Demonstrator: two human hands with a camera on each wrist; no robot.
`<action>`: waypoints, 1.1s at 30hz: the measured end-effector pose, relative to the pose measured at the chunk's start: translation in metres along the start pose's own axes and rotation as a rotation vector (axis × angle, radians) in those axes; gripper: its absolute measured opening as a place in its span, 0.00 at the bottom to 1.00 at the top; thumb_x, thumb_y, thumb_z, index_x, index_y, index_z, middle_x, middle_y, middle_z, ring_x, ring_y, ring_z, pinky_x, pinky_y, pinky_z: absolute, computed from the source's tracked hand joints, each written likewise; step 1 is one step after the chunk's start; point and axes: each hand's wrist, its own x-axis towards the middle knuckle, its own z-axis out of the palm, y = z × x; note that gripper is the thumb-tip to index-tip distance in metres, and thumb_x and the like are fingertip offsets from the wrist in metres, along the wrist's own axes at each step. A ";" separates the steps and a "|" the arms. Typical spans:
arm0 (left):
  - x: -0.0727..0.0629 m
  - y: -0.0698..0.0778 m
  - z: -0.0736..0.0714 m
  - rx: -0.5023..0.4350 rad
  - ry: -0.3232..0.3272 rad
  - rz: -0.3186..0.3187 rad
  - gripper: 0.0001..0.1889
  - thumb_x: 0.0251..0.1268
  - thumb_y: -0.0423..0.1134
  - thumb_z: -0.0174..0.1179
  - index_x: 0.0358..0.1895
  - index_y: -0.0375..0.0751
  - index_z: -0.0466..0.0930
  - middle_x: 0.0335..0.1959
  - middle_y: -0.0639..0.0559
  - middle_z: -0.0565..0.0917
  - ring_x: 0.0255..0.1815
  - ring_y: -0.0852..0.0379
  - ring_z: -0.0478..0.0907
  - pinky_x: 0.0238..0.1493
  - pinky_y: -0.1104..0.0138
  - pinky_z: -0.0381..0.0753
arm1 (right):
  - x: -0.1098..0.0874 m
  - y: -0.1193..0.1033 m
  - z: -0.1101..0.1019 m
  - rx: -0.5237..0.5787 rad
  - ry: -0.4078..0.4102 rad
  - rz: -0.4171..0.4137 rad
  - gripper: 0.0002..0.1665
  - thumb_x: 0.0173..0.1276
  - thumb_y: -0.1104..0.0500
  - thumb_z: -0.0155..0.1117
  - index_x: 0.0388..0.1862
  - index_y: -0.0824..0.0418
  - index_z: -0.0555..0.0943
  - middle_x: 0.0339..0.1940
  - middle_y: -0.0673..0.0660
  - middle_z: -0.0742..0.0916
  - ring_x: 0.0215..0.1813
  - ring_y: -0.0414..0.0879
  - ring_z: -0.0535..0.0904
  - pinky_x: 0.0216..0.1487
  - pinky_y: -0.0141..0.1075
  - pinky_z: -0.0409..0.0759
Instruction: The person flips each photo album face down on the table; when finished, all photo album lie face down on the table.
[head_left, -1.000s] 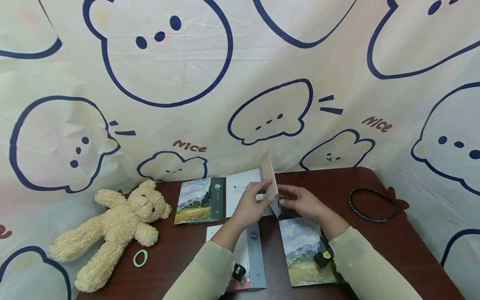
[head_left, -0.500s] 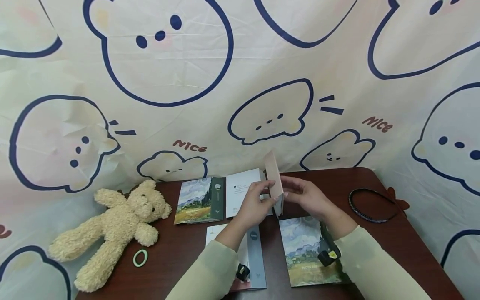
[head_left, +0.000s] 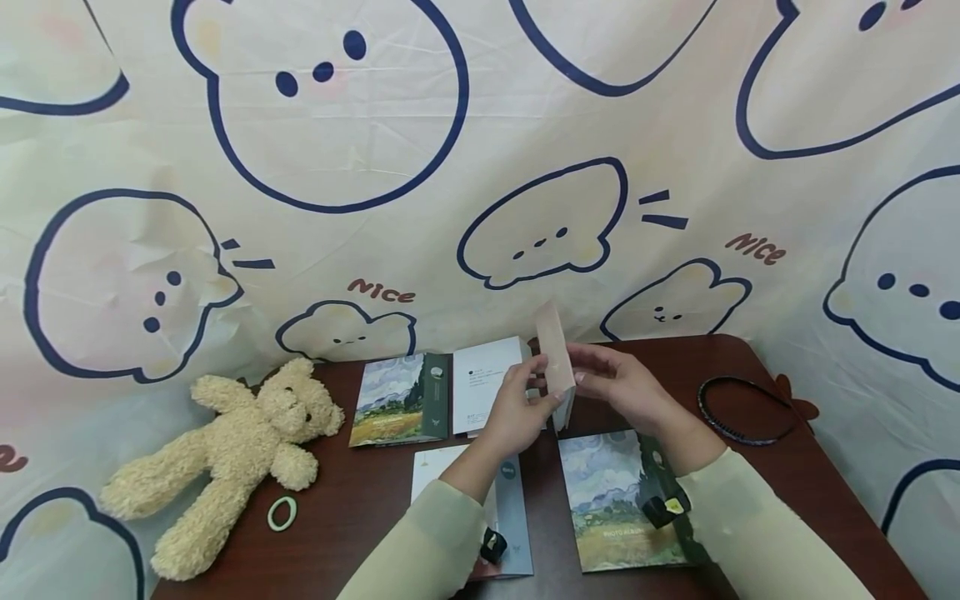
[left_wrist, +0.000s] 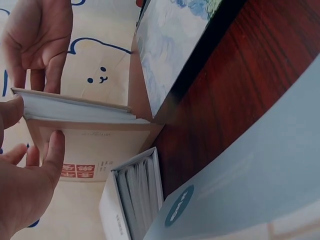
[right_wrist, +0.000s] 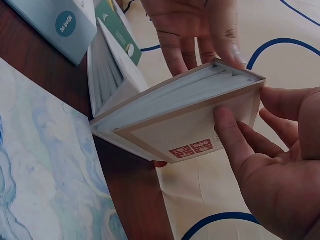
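Observation:
A beige hardcover photo album [head_left: 556, 354] stands on edge between both hands, its white page edges [left_wrist: 75, 109] showing in the left wrist view. My left hand [head_left: 516, 410] pinches it from the left, the thumb at its near edge and a fingertip on a cover with red printed squares [right_wrist: 191, 148]. From the right, my right hand [head_left: 624, 385] grips the other cover; several of its fingers are hidden behind the album in the head view. A white album [head_left: 483, 379] lies just left of it. Below the right hand lies an album with a painted landscape cover [head_left: 611, 504].
Another painted album [head_left: 393, 400] lies at the back left. A blue-and-white one [head_left: 514, 525] is under my left forearm. A teddy bear [head_left: 232, 446] and a green hair ring [head_left: 282, 514] occupy the left side. A black headband [head_left: 701, 404] lies at the right.
Both hands and the upright album have shifted slightly to the right. The album has turned, so more of its left-facing beige cover shows.

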 end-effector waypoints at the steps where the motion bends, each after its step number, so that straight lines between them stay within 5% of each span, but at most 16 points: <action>1: 0.000 0.000 0.001 -0.001 0.002 -0.004 0.33 0.75 0.41 0.64 0.79 0.46 0.64 0.66 0.48 0.70 0.68 0.44 0.72 0.62 0.60 0.81 | 0.000 0.000 -0.001 -0.005 0.004 0.002 0.32 0.76 0.57 0.67 0.76 0.56 0.73 0.73 0.61 0.77 0.69 0.60 0.78 0.63 0.51 0.80; 19: -0.001 -0.008 0.021 -0.020 0.004 -0.008 0.34 0.76 0.50 0.62 0.79 0.46 0.63 0.67 0.47 0.73 0.66 0.50 0.73 0.69 0.50 0.73 | -0.011 0.000 -0.019 -0.047 0.025 0.030 0.29 0.77 0.57 0.65 0.75 0.56 0.75 0.73 0.62 0.77 0.68 0.60 0.79 0.64 0.51 0.80; 33: -0.003 -0.020 0.035 -0.004 -0.028 -0.067 0.31 0.74 0.50 0.64 0.75 0.44 0.70 0.61 0.47 0.76 0.63 0.46 0.76 0.61 0.50 0.79 | -0.016 0.008 -0.035 -0.065 0.056 0.059 0.32 0.79 0.48 0.63 0.76 0.58 0.72 0.72 0.66 0.77 0.64 0.59 0.82 0.62 0.51 0.81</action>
